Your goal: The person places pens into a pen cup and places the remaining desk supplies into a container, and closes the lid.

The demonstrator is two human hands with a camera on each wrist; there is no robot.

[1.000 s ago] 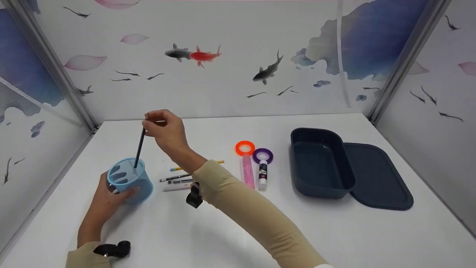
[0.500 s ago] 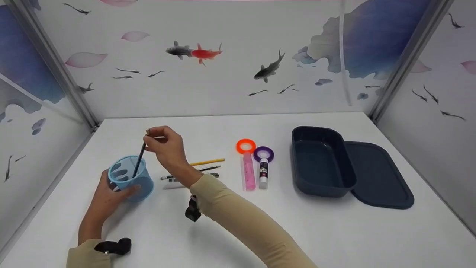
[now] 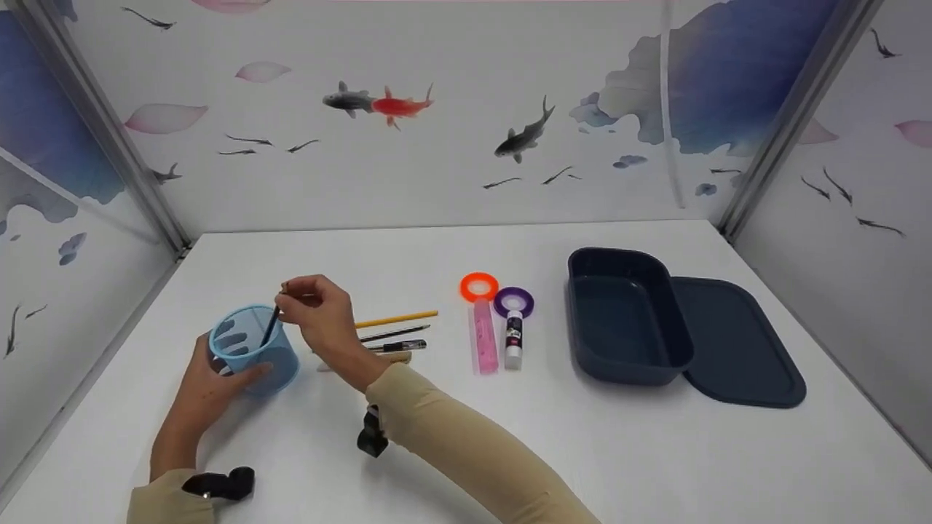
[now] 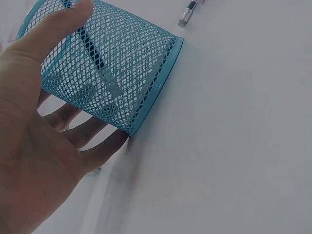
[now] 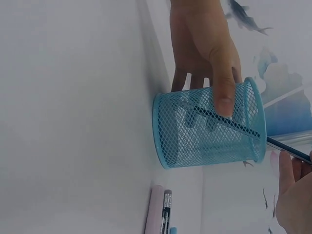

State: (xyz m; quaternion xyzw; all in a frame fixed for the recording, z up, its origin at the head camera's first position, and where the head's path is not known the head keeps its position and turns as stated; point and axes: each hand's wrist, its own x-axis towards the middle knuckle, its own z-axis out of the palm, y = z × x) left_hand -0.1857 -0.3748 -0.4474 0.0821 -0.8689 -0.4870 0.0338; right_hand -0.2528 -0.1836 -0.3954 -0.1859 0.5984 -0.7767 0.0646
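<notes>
A light-blue mesh pen holder point(image 3: 285, 364) stands on the table at the left in the head view. My left hand point(image 3: 202, 397) grips its side, thumb on the near face and fingers behind. My right hand point(image 3: 326, 320) pinches the upper end of a dark pencil point(image 3: 272, 322) over the rim. Through the mesh in the right wrist view, the pencil point(image 5: 287, 148) slants down inside, its lower end near the holder's base. The left wrist view also shows that pencil point(image 4: 95, 53) behind the mesh, under my thumb.
Beside my right wrist lie a yellow pencil point(image 3: 397, 318), a black pencil point(image 3: 397, 332) and a pen point(image 3: 404, 346). Farther right are an orange ring point(image 3: 466, 287), a purple ring point(image 3: 529, 306), a pink stick point(image 3: 485, 342) and a glue stick point(image 3: 514, 338). A dark-blue box point(image 3: 633, 375) overlaps its lid point(image 3: 750, 349).
My right hand has come down toward the pen holder, lowering the dark pencil deeper into it. The left hand and the holder have stayed in place.
</notes>
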